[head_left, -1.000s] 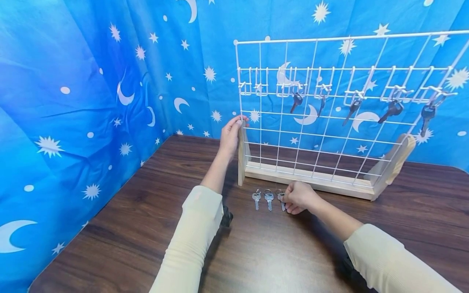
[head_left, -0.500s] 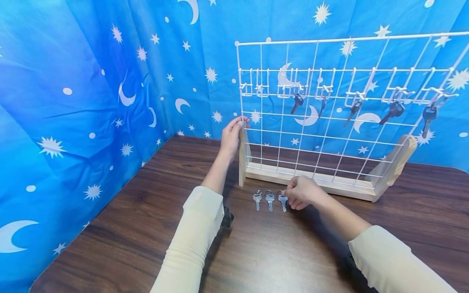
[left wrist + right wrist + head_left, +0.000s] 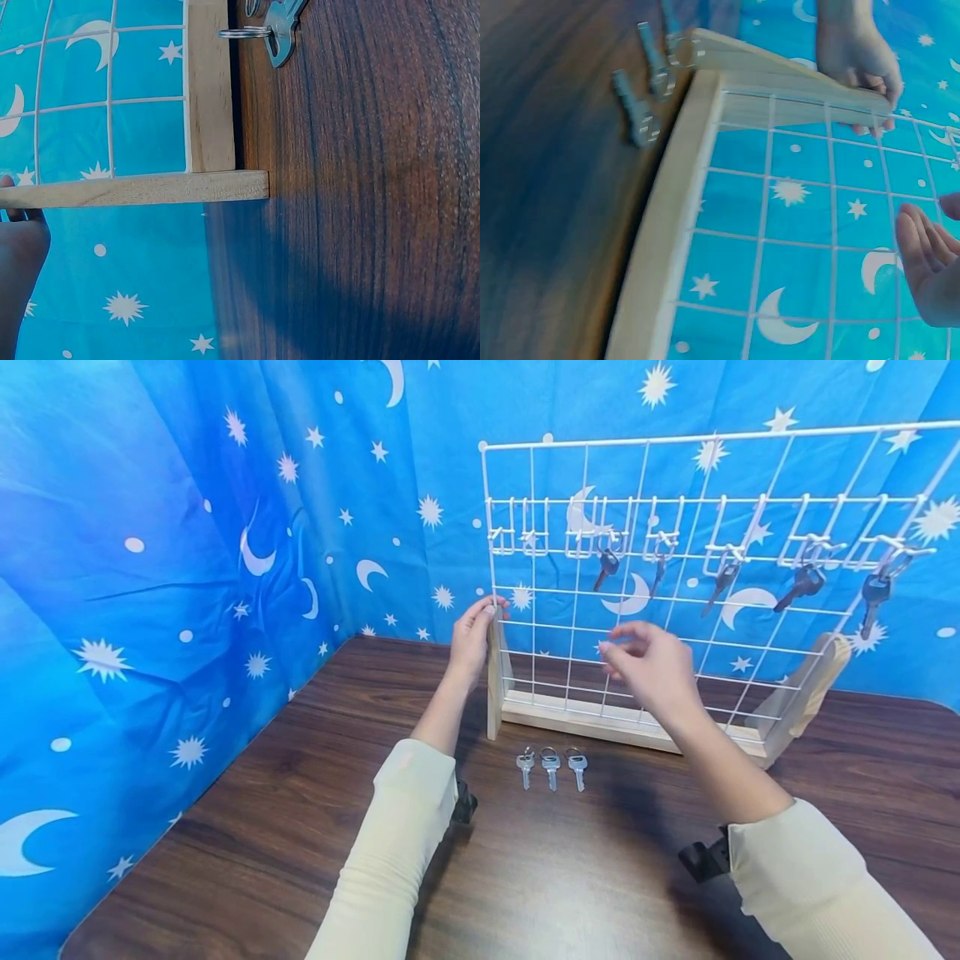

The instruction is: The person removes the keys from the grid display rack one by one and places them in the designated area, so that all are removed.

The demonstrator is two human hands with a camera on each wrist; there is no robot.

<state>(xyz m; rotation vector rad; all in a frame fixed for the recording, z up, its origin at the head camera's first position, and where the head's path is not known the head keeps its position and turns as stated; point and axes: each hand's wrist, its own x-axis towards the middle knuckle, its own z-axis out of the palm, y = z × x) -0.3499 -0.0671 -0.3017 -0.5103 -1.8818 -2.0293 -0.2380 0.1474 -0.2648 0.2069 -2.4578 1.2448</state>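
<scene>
My left hand (image 3: 471, 639) grips the left wooden upright (image 3: 494, 681) of a key rack, where it meets the white wire grid (image 3: 675, 440). In the left wrist view only part of that hand (image 3: 21, 259) shows, at the upright's edge. My right hand (image 3: 656, 668) is raised in front of the grid's lower middle, fingers loosely bent, thumb apart. Nothing shows between its fingers in the right wrist view (image 3: 930, 262). Three silver keys with rings lie in a row before the rack: left key (image 3: 526, 770), middle key (image 3: 551, 770), right key (image 3: 577, 768).
Several dark keys, one a key (image 3: 808, 583) toward the right, hang from white wire hooks (image 3: 723, 547) on the grid. The leftmost hooks (image 3: 502, 539) bear no keys. A wooden base bar (image 3: 570, 713) stands on the brown table (image 3: 300, 793). Blue star-patterned cloth (image 3: 420, 443) hangs behind.
My right hand has left the right-hand silver key on the table and risen to the front of the grid. The row of keys and my left hand stay where they were.
</scene>
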